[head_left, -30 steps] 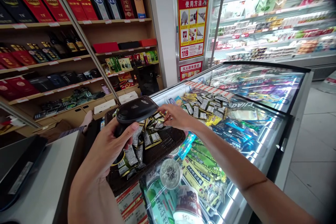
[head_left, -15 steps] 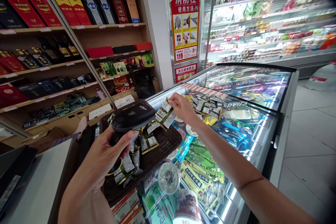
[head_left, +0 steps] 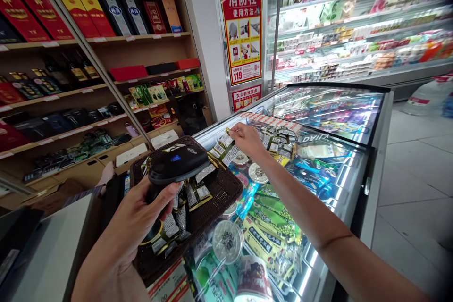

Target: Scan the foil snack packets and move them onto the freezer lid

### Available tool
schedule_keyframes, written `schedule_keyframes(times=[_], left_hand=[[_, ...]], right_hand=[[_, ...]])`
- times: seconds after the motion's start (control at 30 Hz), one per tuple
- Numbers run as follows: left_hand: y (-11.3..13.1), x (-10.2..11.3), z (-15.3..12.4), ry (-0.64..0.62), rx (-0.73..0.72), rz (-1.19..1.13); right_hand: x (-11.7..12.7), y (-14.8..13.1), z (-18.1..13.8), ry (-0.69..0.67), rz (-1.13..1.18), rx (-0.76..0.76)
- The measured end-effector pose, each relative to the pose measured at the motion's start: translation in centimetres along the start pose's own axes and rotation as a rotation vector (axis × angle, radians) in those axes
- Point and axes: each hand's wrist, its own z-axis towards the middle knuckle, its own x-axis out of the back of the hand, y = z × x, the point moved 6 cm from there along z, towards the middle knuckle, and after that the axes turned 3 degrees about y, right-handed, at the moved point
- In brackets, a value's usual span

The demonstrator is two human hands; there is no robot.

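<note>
My left hand (head_left: 150, 212) is closed around the handle of a black barcode scanner (head_left: 179, 163), whose small blue display is lit. The scanner is above a dark brown woven basket (head_left: 226, 191) that holds several small gold-and-silver snack packets (head_left: 200, 193). My right hand (head_left: 247, 140) pinches the upper end of a snack packet strip (head_left: 224, 146), which hangs near the scanner's front end and over the basket's far edge. More such packets (head_left: 278, 139) lie in a pile on the freezer glass beyond my right hand. The scanner hides part of the basket.
The basket rests on a glass-topped chest freezer (head_left: 354, 170) with ice-cream packs and tubs beneath. Shelves of boxed goods (head_left: 152, 16) stand to the left. A grey-white counter edge (head_left: 67, 245) lies at lower left, and a large water bottle (head_left: 426, 94) is on the floor.
The scanner's blue display has lit up. The view has shifted slightly to the right. Both hands keep nearly the same pose, the right one still pinching the packet strip.
</note>
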Motion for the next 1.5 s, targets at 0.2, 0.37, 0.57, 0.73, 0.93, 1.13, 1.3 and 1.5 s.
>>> schedule_keyframes(times=[0.2, 0.37, 0.57, 0.73, 0.93, 1.13, 1.3, 1.5], left_hand=[[0.1, 0.2, 0.0, 0.023, -0.006, 0.005], [0.2, 0.6, 0.1, 0.060, -0.006, 0.008], [0.0, 1.2, 0.0, 0.110, 0.040, -0.017], [0.4, 1.3, -0.4, 0.143, 0.063, -0.052], [0.7, 0.9, -0.5, 0.104, 0.067, -0.041], [0.3, 0.7, -0.3, 0.063, 0.063, -0.058], [0.2, 0.9, -0.3, 0.058, 0.052, -0.030], [0.5, 0.9, -0.2, 0.094, 0.036, -0.055]], right_hand=[[-0.2, 0.4, 0.2, -0.067, -0.271, -0.056], [0.0, 4.0, 0.5, -0.061, -0.554, -0.144], [-0.6, 4.4, 0.3, 0.075, -0.558, -0.004], [-7.3, -0.8, -3.4, -0.404, -0.331, 0.554], [-10.7, -1.3, -6.9, -0.431, -0.549, 0.668], [-10.1, -2.0, -6.5, -0.363, -0.572, 0.624], [-8.2, -2.3, -4.4, -0.311, -0.063, 0.475], [-6.7, -0.7, -2.5, -0.236, 0.405, 0.105]])
